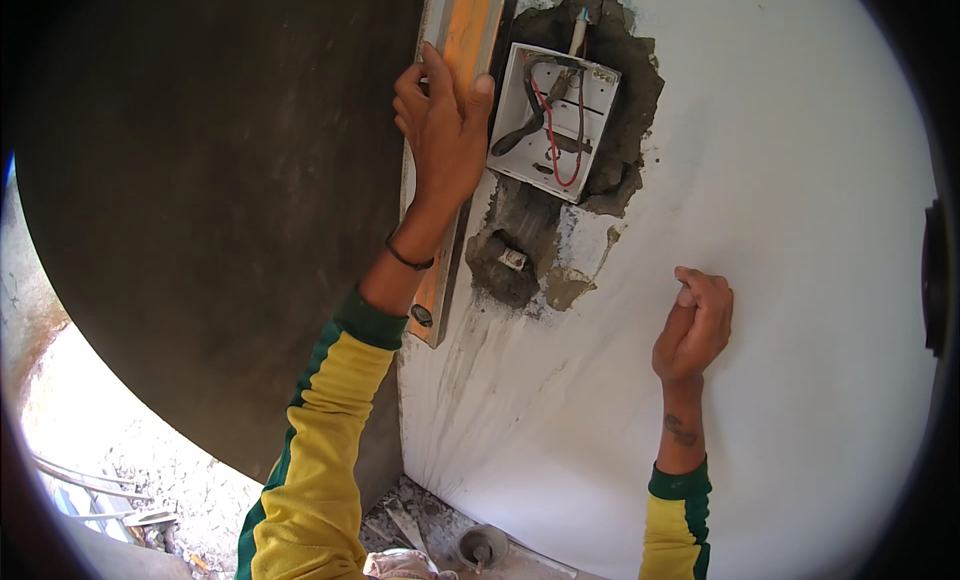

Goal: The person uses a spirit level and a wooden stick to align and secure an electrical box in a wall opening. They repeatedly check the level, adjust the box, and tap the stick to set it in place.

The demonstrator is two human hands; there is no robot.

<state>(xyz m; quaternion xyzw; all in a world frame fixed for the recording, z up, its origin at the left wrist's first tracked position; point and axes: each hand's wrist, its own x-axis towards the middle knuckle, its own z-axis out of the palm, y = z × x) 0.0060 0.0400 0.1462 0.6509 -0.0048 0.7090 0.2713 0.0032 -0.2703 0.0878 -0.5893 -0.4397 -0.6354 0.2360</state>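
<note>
My left hand [445, 130] is wrapped around a long orange and grey spirit level [472, 25], which stands nearly upright along the wall. A round vial shows near the level's lower end. Just right of the level, a white electrical box [530, 166] sits slightly tilted in a rough recess, with black and red wires looping inside it. My right hand [698, 325] is closed in front of the white wall, lower and to the right of the box. Its curled fingers and thumb come together, and whatever may be between them is hidden.
A dark grey wall surface [220, 180] fills the left. Below the box, a pipe stub [512, 259] pokes from a patched hole in the white wall [800, 230]. A round container [482, 547] and a crumpled cloth [400, 565] lie among rubble on the floor.
</note>
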